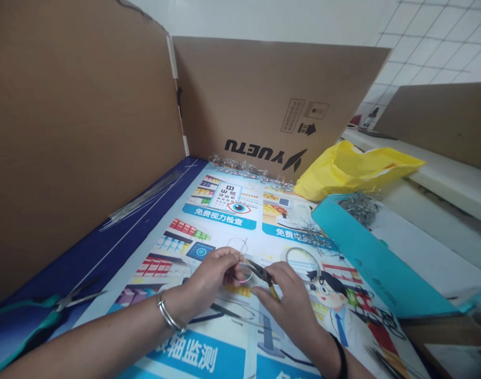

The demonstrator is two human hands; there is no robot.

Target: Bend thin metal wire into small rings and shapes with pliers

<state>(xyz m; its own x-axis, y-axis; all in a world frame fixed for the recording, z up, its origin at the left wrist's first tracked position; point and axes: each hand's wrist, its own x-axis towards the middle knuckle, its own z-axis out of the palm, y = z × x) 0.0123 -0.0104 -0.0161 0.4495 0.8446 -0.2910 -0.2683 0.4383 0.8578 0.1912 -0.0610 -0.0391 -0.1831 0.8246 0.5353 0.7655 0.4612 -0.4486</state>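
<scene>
Low over the printed sheet (240,234), my two hands work close together near the middle of the view. Thin wire (245,245), bent into loops, is pinched between the fingertips of my left hand (214,273). My right hand (293,295) is closed around pliers (259,271) with dark jaws and a yellow handle. Their jaw tips reach the wire beside my left fingertips; whether they grip it I cannot tell. Just past my right hand lies a coil of wire (318,266) on the sheet.
Cardboard panels (264,95) stand at the left and back. Teal-handled pliers (60,305) and straight wires (145,197) lie at left. A yellow bag (343,171) and a teal-sided box (382,263) with tangled wire pieces (359,209) are at right. More wire pieces (244,166) line the back.
</scene>
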